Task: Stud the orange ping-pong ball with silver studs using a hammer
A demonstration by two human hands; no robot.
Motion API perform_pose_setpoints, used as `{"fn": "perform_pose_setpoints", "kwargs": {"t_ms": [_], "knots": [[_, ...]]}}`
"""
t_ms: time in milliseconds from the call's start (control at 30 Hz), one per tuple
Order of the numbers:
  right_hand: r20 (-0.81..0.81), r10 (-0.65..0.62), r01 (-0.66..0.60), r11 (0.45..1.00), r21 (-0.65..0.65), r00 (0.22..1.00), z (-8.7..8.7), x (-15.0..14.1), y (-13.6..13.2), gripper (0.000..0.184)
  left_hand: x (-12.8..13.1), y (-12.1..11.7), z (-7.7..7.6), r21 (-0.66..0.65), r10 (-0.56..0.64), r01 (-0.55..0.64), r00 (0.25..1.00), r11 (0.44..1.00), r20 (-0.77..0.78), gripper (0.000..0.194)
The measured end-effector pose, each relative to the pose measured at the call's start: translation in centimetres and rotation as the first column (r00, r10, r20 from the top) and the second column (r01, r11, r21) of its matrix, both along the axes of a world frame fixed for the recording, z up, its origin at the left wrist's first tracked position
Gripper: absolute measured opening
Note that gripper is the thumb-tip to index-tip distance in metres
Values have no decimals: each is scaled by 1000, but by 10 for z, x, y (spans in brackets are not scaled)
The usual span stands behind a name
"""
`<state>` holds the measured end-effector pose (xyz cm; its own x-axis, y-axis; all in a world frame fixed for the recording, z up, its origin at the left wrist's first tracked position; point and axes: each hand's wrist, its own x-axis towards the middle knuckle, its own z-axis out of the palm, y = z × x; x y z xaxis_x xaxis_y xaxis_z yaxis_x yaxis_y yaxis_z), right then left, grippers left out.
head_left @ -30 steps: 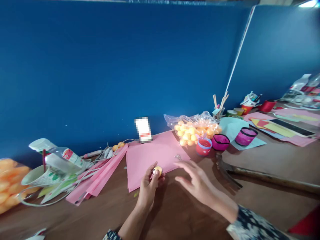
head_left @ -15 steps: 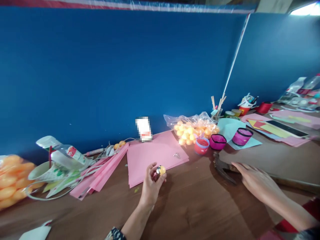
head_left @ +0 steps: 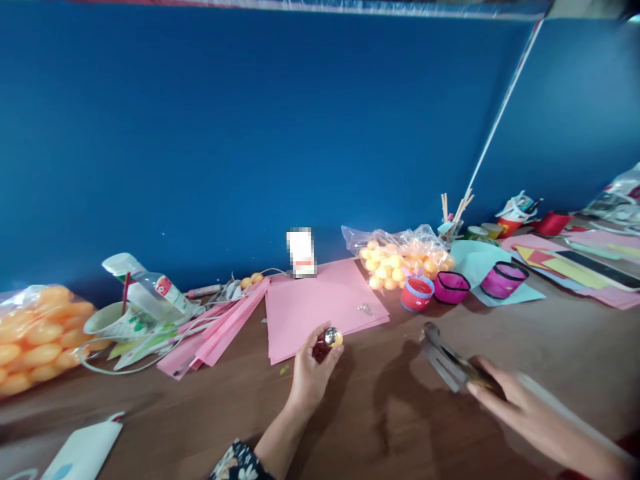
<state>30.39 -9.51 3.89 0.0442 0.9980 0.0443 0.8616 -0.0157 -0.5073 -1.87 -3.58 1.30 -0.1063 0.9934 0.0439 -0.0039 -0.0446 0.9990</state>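
Observation:
My left hand (head_left: 310, 373) is closed around a small orange ball (head_left: 333, 337) with a shiny metal piece on top, holding it just above the near edge of a pink paper sheet (head_left: 320, 300). My right hand (head_left: 510, 400) grips the handle of a claw hammer (head_left: 443, 352) close to its head. The hammer is lifted off the brown table (head_left: 380, 427) and blurred by motion. A small metal bit (head_left: 365, 308) lies on the pink sheet.
A clear bag of orange balls (head_left: 400, 260) sits behind a red cup (head_left: 417, 293) and two magenta cups (head_left: 451, 287). At the left are another bag of balls (head_left: 35, 337), a plastic bottle (head_left: 150, 290) and pink paper strips (head_left: 215, 330). A blue wall runs behind.
My right hand swung from the pink sheet to the hammer on the table, took its handle and raised it. The left hand kept the ball almost still.

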Motion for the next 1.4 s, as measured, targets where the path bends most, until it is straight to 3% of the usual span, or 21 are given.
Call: {"fn": "perform_pose_setpoints", "kwargs": {"t_ms": [133, 200, 233, 333, 500, 733, 1033, 1400], "knots": [[-289, 83, -134, 978, -162, 954, 30, -62, -21, 43, 2, -3, -4, 7, -38, 38, 999, 999, -3, 49], [-557, 73, -255, 932, -256, 827, 43, -89, -26, 42, 3, -4, -7, 20, -60, 59, 998, 998, 37, 51], [-601, 63, -265, 930, -254, 797, 47, -98, -27, 41, 4, -4, -8, 27, -70, 68, 996, 997, 52, 51], [-592, 120, -265, 950, -164, 797, 49, -115, -31, 36, 3, -3, -10, 62, -80, 77, 995, 995, 51, 51], [-530, 270, -294, 955, 42, 804, 30, -124, -29, 34, 3, -3, -10, 102, -99, 92, 993, 990, 59, 48], [-380, 337, -321, 941, 107, 862, 22, -122, -24, 33, 3, -2, -10, 86, -93, 86, 992, 993, 82, 44], [-561, 159, -242, 967, -77, 812, 37, -134, -22, 35, 2, -1, -6, 34, -103, 99, 982, 994, 158, 44], [-615, 108, -211, 973, -98, 781, 45, -134, -17, 37, 2, -2, -1, 51, -140, 132, 969, 990, 202, 46]]}}
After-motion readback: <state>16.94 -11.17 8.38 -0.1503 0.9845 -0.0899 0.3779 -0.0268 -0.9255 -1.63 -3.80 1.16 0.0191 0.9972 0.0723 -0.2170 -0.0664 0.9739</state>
